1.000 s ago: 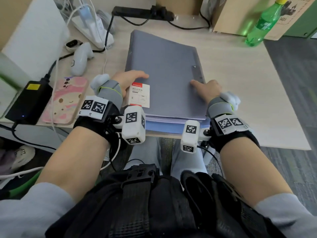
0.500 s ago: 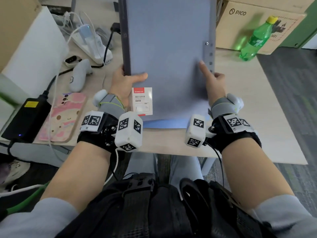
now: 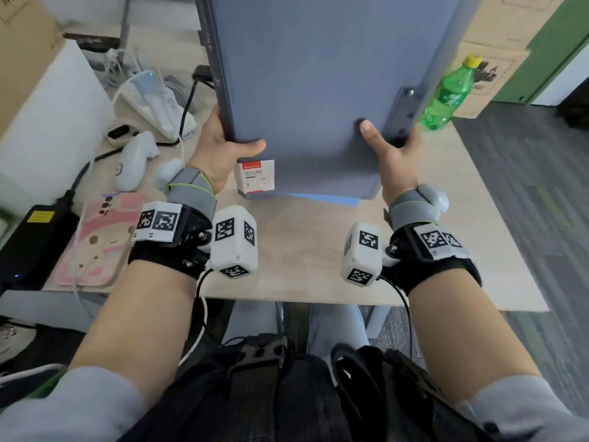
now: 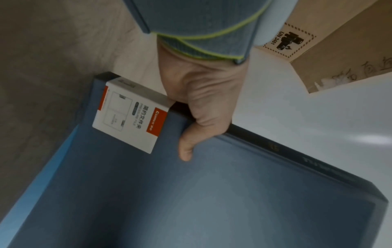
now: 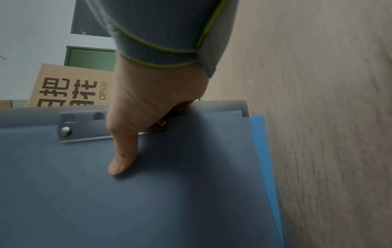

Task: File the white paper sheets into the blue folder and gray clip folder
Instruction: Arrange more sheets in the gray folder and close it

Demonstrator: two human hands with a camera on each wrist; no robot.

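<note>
The gray clip folder (image 3: 318, 84) is raised steeply off the wooden desk (image 3: 302, 260), its near edge low and a white-and-red label (image 3: 256, 177) at its near left corner. My left hand (image 3: 223, 145) grips its spine edge, thumb on the cover (image 4: 186, 147). My right hand (image 3: 387, 145) grips the opposite edge by the riveted clip strip (image 5: 84, 127), thumb flat on the cover. A strip of the blue folder (image 3: 322, 199) shows just under the gray folder's near edge, also seen at its side (image 5: 263, 159). No white sheets are visible.
A green bottle (image 3: 449, 94) and cardboard boxes (image 3: 490, 43) stand at the back right. On the left lie a pink phone (image 3: 95, 240), a black power brick (image 3: 28, 237), a white controller (image 3: 134, 161), a charging dock and cables.
The gray folder went from lying flat on the desk to being lifted and tilted upright. Both hands shifted from resting on its cover to gripping its side edges.
</note>
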